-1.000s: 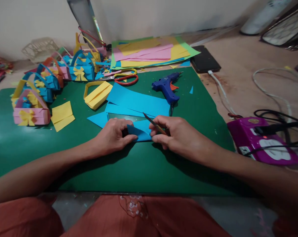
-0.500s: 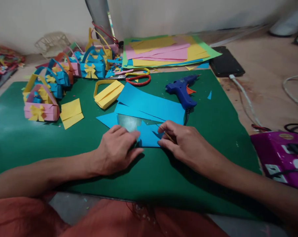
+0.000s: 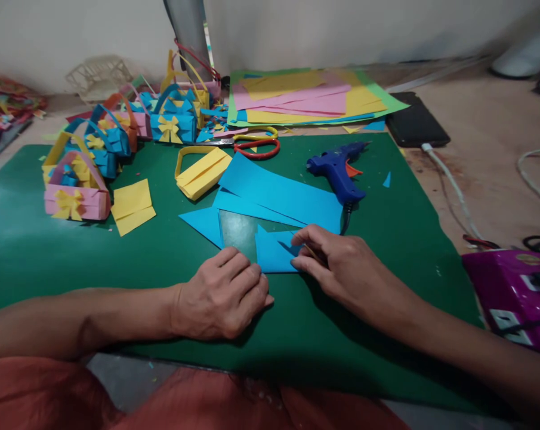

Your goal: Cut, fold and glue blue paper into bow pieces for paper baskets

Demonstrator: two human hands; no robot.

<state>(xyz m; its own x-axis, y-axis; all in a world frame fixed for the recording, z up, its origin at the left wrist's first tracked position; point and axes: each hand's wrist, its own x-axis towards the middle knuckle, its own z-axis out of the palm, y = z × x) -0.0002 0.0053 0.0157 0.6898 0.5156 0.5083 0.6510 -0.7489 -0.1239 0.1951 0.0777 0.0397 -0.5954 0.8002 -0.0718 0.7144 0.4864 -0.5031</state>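
A small folded piece of blue paper [image 3: 274, 254] lies on the green mat in front of me. My right hand [image 3: 332, 257] has its fingertips and thumb on the right part of this paper, with a thin brownish stick [image 3: 315, 255] tucked between the fingers. By the paper's lower left corner rests my left hand [image 3: 231, 292], its fingers curled together and turned down; the fingertips are partly hidden. A pointed blue paper piece [image 3: 207, 224] lies just beyond the left hand. Larger blue sheets [image 3: 278, 194] overlap behind the folded piece.
A blue glue gun [image 3: 339, 170] lies at the right, near a black phone [image 3: 417, 119]. Scissors [image 3: 258, 145], a yellow paper basket [image 3: 203, 173] and a yellow square [image 3: 133, 206] lie further left. Several small paper baskets [image 3: 77, 203] and stacked coloured sheets [image 3: 292, 98] are behind.
My left hand has come down and nearer, from the folded paper's left side to its lower left corner, its fingers closing together. The right hand keeps its place on the paper. The view shifts slightly.
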